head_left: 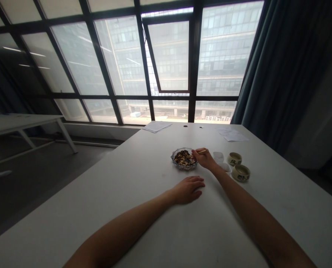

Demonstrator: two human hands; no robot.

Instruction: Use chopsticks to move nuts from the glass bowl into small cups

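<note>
Left hand is seen resting palm-down on the white table, its fingers lying together and slightly curled, with nothing held; it is set apart from the other objects, nearest to the glass bowl. Right hand is raised a little farther out, its fingers closed around a pair of thin wooden chopsticks. The chopsticks are gripped near their upper portion and are directed leftward toward a cut-glass bowl, with the hand just beside the bowl's right rim. Where the chopstick tips end cannot be determined, as they are obscured by the hand. Mixed nuts, dark and pale pieces together, are contained in the bowl, which stands on the table ahead of the left hand. Two small white square dishes are placed just right of the right hand, and their contents cannot be made out. Two round ceramic pots with dark lettering are positioned immediately beyond and to the right of these dishes. Loose paper sheets and are lying toward the far table edge. A second white table is noted at far left. Floor-to-ceiling gridded windows, flanked by a dark curtain, are recorded beyond, with a multistorey glass building outside.
</note>
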